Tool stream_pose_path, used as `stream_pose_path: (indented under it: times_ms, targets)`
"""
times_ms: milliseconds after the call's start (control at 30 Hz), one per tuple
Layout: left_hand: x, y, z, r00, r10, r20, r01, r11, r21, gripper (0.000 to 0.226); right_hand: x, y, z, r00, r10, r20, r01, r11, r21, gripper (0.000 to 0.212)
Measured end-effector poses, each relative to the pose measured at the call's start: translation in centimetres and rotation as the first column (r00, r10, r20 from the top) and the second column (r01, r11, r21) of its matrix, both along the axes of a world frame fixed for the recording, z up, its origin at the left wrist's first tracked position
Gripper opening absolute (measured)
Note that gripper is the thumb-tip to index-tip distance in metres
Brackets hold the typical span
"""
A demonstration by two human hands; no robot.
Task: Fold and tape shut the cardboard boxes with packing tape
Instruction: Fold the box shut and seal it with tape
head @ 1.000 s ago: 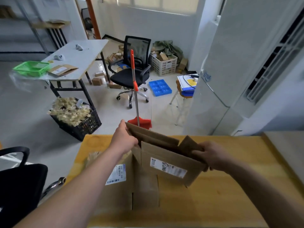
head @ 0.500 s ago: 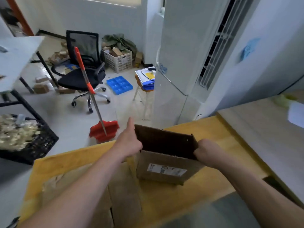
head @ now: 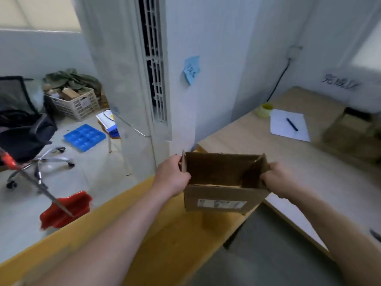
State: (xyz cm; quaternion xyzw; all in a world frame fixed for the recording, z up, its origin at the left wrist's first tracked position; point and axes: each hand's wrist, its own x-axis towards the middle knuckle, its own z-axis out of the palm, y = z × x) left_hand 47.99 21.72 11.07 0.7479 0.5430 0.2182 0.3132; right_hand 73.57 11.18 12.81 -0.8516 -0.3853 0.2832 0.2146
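Note:
An open brown cardboard box (head: 220,195) with a white label on its near side hangs in the air over the corner of the yellow table (head: 169,244). My left hand (head: 173,178) grips its left wall and my right hand (head: 278,180) grips its right wall, fingers curled over the edges. The box's top is open and its dark inside shows. A roll of yellowish packing tape (head: 264,110) stands far off on the pale wooden desk (head: 257,141) at the right.
On the pale desk lie a white sheet with a blue pen (head: 291,124) and brown boxes (head: 354,131) at the far right. A red dustpan (head: 66,209), a black office chair (head: 22,131), a blue tray (head: 84,137) and a white crate (head: 76,104) sit on the floor at left.
The view has swung right, from the left table and chair toward the pale desk. The box has been pulled open from a half-flat shape and carried right, both hands still gripping its sides.

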Motion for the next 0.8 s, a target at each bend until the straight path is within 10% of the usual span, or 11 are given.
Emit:
stream_pose_path:
  times_ms: [600, 800]
  targets:
    - [38.7, -0.7, -3.0, 0.910, -0.399, -0.110, 0.387, 0.915, -0.116, 0.012, 30.2, -9.0, -2.0, 0.936, -0.345, 0.076, 0.352, 0.928, -0.125, 0.015]
    - [44.1, 4.2, -1.2, 0.721, -0.618, -0.313, 0.582, 0.786, -0.210, 0.006, 31.9, -7.6, -1.5, 0.943, -0.298, 0.149, 0.328, 0.909, -0.258, 0.016]
